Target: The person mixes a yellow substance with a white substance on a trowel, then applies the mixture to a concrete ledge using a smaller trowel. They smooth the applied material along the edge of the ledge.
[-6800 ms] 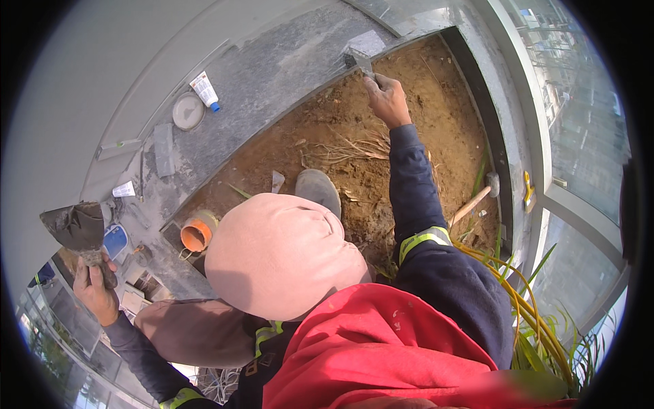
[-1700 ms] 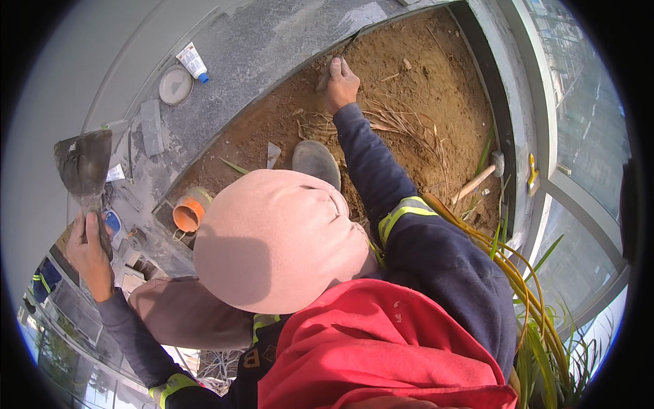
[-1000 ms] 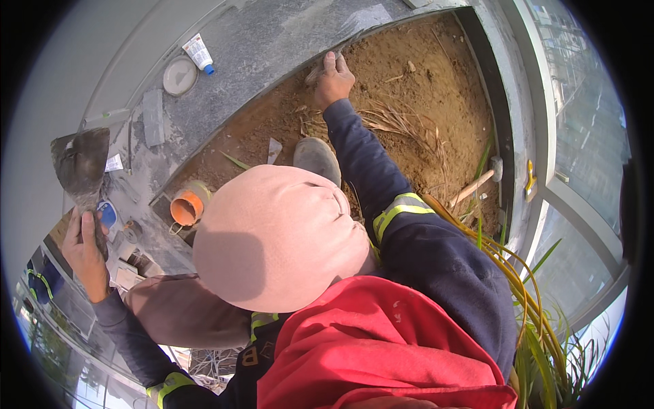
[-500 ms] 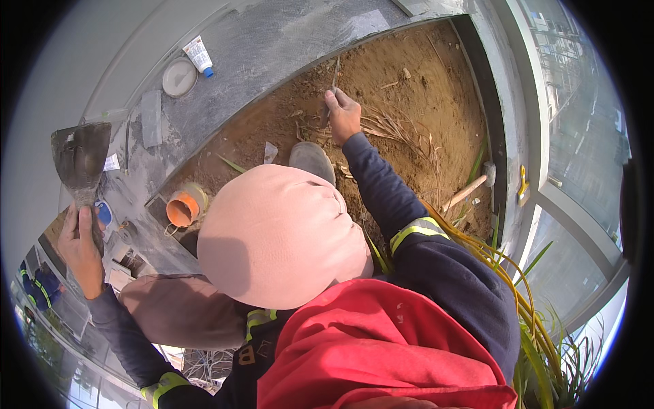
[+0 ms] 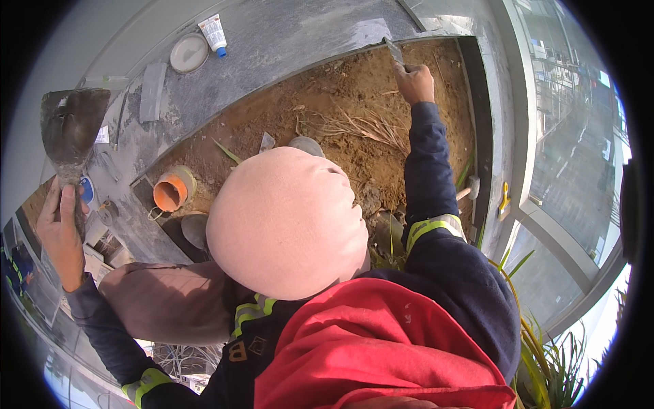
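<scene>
My left hand point(image 5: 63, 238) is closed round the handle of a wide putty knife point(image 5: 71, 129), held up at the far left with its dark, smeared blade upward. Out in front, to the right, my right hand point(image 5: 414, 84) grips a narrower putty knife point(image 5: 393, 51). Its blade reaches the edge of the grey slab point(image 5: 300, 41) where that meets a bed of brown soil point(image 5: 368, 82). A wet-looking lighter patch lies on the slab close to this blade. My fingers hide most of the narrower knife's handle.
On the slab lie a white tube with a blue cap point(image 5: 213, 34), a round pale lid point(image 5: 189, 53) and a flat grey strip point(image 5: 152, 92). An orange-lined bucket point(image 5: 170, 192) tilts beside my knee. Rightward are a mallet point(image 5: 471, 187), a yellow-handled tool point(image 5: 504, 202) and glass panels.
My right hand has moved right and farther out, bringing the narrower putty knife to the slab edge. My left hand has shifted slightly left and nearer with the wide putty knife.
</scene>
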